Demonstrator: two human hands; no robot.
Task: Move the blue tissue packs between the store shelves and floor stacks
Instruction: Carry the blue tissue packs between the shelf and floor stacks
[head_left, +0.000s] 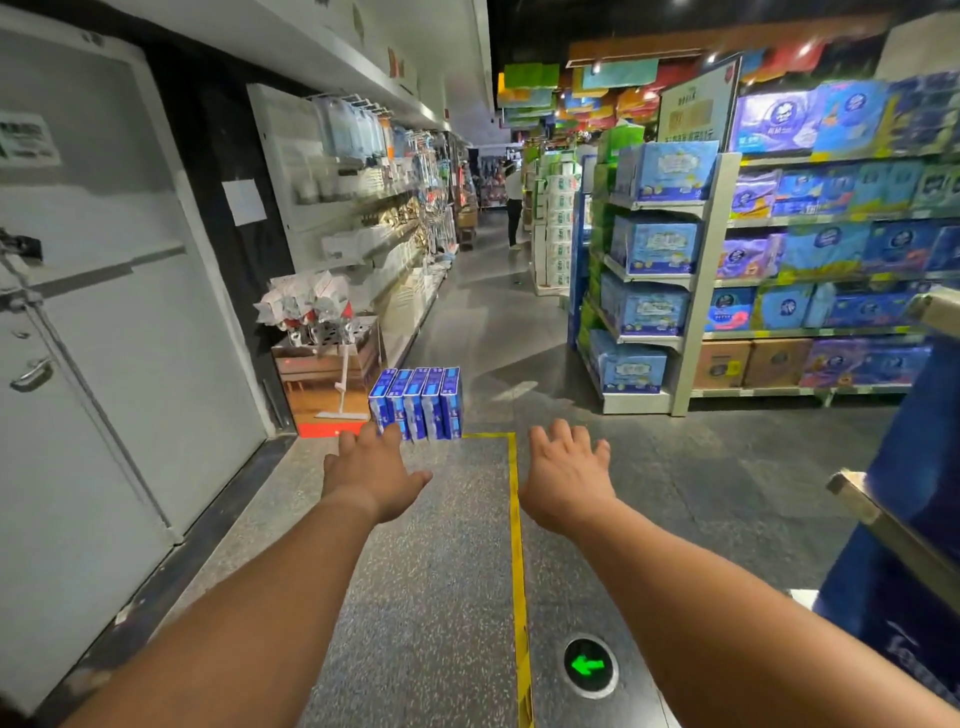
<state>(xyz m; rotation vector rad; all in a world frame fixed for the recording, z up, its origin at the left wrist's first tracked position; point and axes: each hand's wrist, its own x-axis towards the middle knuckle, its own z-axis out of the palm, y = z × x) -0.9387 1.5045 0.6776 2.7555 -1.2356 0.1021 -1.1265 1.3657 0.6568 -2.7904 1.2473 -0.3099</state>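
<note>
Head cam, only view here: both arms are stretched out over a speckled grey floor (431, 571), and a row of five blue tissue packs (418, 402) stands upright side by side on the floor just past the corner of a yellow floor line (515, 519). The left hand (371, 470) is palm down with fingers spread and relaxed; its fingertips overlap the leftmost pack in the picture, but I can't tell if they're really touching it. The right hand (566, 475) is also splayed, holding nothing, off to the right of the packs and apart from them. Left side is a big flat grey metal door (104, 312) with a handle. Behind the packs sits a brown cardboard box (324, 358) stuffed with crinkly white and red wrapped items, plus a white mop (340, 389) leaning there. On the right, white store shelves (701, 280) hold glossy blue boxy packs. A round green arrow light (589, 665) is set in the floor.
</note>
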